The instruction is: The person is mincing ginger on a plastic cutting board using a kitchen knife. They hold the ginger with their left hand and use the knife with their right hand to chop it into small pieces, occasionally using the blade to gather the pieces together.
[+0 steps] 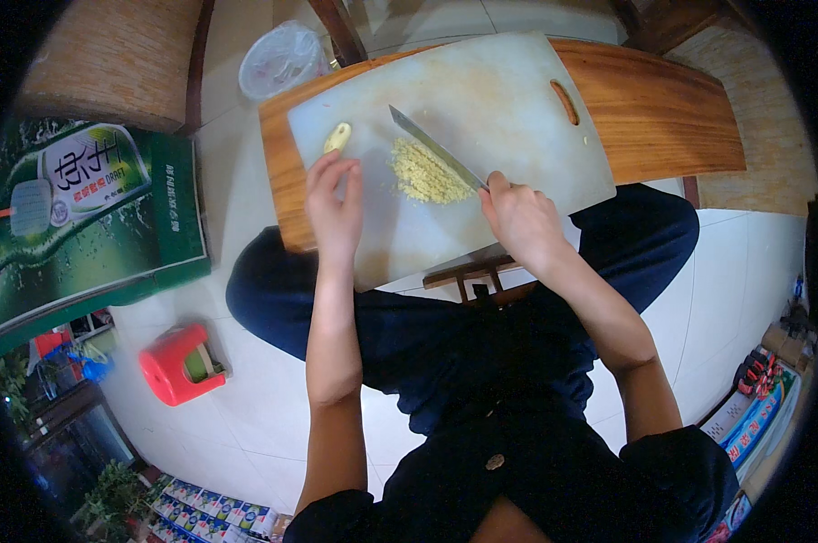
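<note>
My right hand [526, 216] grips the handle of a kitchen knife [439, 146], whose blade points to the far left over the white cutting board [497, 81]. Beside the blade lies a heap of finely chopped pale-yellow food [426, 175], perhaps ginger or garlic. At the board's left side, the fingertips of my left hand [334, 197] meet the near end of a peeled pale-yellow piece [339, 136], perhaps ginger. The thumb stands apart from that piece, and I see no grip around it.
The board rests on a wooden bench [653, 108] in front of my knees. A bin lined with clear plastic [280, 61] stands beyond its far left corner. On the left are a large green printed box [97, 224] and a red plastic stool [178, 366]. Potted plants [117, 495] stand lower left.
</note>
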Available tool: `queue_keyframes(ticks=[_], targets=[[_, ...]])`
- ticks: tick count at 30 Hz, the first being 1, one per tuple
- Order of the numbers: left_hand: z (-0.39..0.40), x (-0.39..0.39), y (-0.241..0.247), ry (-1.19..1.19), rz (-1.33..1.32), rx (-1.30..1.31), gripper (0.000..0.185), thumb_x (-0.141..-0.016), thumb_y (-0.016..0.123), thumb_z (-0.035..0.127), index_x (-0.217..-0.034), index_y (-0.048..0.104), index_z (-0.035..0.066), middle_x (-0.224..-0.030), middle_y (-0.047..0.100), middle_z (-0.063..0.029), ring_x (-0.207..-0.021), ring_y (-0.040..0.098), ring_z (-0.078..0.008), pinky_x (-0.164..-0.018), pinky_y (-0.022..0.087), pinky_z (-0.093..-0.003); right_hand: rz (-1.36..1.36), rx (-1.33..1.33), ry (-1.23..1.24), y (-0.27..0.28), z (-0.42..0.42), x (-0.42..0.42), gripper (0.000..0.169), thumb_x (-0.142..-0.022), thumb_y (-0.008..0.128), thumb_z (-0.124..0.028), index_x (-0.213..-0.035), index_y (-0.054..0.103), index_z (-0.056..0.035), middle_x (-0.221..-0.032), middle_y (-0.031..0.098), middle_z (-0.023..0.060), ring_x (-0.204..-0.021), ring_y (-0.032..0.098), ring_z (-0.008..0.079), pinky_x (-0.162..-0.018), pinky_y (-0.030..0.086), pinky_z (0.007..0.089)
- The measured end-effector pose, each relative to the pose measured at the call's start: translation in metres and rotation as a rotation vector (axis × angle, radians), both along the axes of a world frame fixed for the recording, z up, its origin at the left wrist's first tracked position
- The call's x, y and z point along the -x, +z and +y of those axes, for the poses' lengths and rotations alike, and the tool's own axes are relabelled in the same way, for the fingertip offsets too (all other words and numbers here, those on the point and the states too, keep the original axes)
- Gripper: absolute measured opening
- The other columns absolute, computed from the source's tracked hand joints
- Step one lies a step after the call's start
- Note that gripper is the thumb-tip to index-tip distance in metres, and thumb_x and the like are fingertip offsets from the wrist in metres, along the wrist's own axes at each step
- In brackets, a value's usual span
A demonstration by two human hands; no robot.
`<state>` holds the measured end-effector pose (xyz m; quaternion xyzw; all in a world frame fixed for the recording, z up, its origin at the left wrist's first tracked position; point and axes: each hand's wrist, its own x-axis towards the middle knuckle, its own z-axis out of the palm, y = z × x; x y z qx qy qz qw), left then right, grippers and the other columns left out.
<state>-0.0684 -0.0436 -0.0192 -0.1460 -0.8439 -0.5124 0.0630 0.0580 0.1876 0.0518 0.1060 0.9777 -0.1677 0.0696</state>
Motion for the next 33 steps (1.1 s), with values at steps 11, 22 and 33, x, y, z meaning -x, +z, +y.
queue_keyframes(ticks=[11,22,33], targets=[[0.001,0.0,0.001,-0.001,-0.011,-0.007,0.018,-0.095,0.067,0.014,-0.106,0.073,0.001,-0.127,0.059,-0.0142,-0.114,0.06,-0.0202,-0.088,0.053,-0.031,-0.015,-0.004,0.015,-0.003,0.001,-0.003,0.023,-0.097,0.056,-0.024,-0.094,0.058,-0.0014,-0.074,0.069,0.0235,-0.069,0.071,0.0419,-0.063,0.059,0.0498],[0.001,-0.001,0.004,0.0,-0.014,0.008,0.018,-0.095,0.067,0.015,-0.105,0.074,0.001,-0.128,0.059,-0.014,-0.112,0.06,-0.0196,-0.086,0.052,-0.0302,-0.034,0.037,0.071,0.002,-0.01,-0.008,0.022,-0.098,0.052,-0.02,-0.094,0.058,0.0001,-0.075,0.07,0.0227,-0.07,0.07,0.0411,-0.064,0.058,0.048],[0.0,-0.002,0.006,0.009,-0.012,-0.019,0.018,-0.095,0.067,0.013,-0.106,0.073,0.0,-0.126,0.06,-0.0142,-0.113,0.06,-0.0201,-0.087,0.053,-0.031,0.05,0.018,0.121,-0.006,-0.016,-0.012,0.023,-0.097,0.058,-0.022,-0.09,0.056,-0.001,-0.069,0.068,0.0184,-0.062,0.067,0.0408,-0.057,0.055,0.0489]])
